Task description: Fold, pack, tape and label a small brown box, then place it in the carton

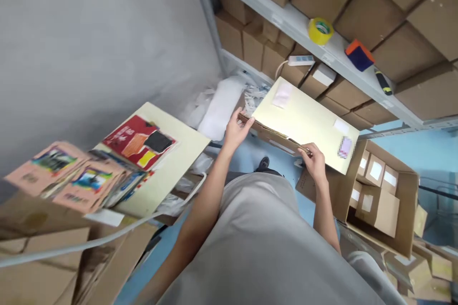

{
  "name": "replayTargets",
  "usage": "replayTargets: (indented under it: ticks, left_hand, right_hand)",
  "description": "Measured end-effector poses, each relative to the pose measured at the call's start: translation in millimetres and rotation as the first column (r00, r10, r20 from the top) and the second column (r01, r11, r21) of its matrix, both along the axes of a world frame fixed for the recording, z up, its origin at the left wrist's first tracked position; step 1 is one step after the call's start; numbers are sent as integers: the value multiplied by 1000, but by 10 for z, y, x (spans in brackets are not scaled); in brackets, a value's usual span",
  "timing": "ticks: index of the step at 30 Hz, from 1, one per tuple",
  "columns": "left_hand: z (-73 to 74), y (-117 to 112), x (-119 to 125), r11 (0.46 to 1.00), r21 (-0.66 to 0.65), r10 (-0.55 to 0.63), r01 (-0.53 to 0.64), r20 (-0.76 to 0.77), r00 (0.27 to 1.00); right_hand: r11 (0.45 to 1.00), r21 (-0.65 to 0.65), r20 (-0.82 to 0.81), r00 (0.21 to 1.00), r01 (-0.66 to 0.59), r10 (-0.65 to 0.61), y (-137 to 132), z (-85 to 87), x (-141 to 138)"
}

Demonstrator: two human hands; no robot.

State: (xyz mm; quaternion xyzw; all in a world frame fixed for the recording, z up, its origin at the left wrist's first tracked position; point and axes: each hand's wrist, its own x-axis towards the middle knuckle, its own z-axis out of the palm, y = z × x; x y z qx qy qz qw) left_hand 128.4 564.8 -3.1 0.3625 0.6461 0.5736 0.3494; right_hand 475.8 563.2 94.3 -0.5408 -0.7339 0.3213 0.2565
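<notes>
In front of a cream tabletop, a narrow brown cardboard box runs along the near edge, with a pale label on its side. My left hand grips the box's left end, thumb and fingers closed around its edge. At the other end, my right hand pinches the box's right corner with bent fingers. How deep the box is, and what it contains, cannot be seen. A pale sheet, a small white label and a blurred-out pinkish item lie on the tabletop.
Shelving with cartons holds yellow tape, an orange-and-navy item and a cutter. An open carton containing smaller boxes stands right. Left, another board carries red packaging and pink printed packs. White wrap sits between.
</notes>
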Motion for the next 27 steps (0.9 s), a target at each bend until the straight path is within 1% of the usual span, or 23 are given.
replayTargets:
  ticks: [3, 7, 11, 15, 18, 21, 24, 26, 27]
  left_hand:
    - [-137, 509, 331, 997, -17, -80, 80, -47, 996]
    - [-213, 1059, 695, 984, -31, -176, 174, -168, 970]
    - [-229, 1478, 1013, 954, -83, -300, 288, -275, 913]
    - [-263, 1921, 1237, 895, -83, -442, 438, -308, 843]
    - [-299, 2287, 1385, 823, -80, -560, 562, -280, 780]
    - [-335, 2599, 1525, 764, -88, -637, 639, -259, 726]
    - [-377, 2805, 1591, 725, -74, -679, 685, -238, 694]
    - [-410, 2883, 1582, 713, -69, -695, 698, -200, 690]
    - [-427, 2904, 1565, 717, -72, -694, 694, -175, 699]
  right_hand:
    - [995, 8, 78, 992, 98, -99, 302, -165, 286]
    - [982, 1, 182, 966, 186, -183, 632, -400, 535]
    - [966, -29, 229, 943, 257, -243, 893, -646, 623]
    - [915, -41, 232, 895, 402, -382, 1053, -810, 650]
    - [856, -30, 214, 839, 517, -500, 1113, -859, 642]
    - [785, -8, 203, 769, 620, -605, 1155, -870, 600]
    - [733, -25, 187, 723, 680, -665, 1179, -834, 535]
    - [720, -61, 163, 719, 691, -676, 1187, -777, 491]
    - [716, -79, 149, 719, 693, -679, 1191, -742, 472]
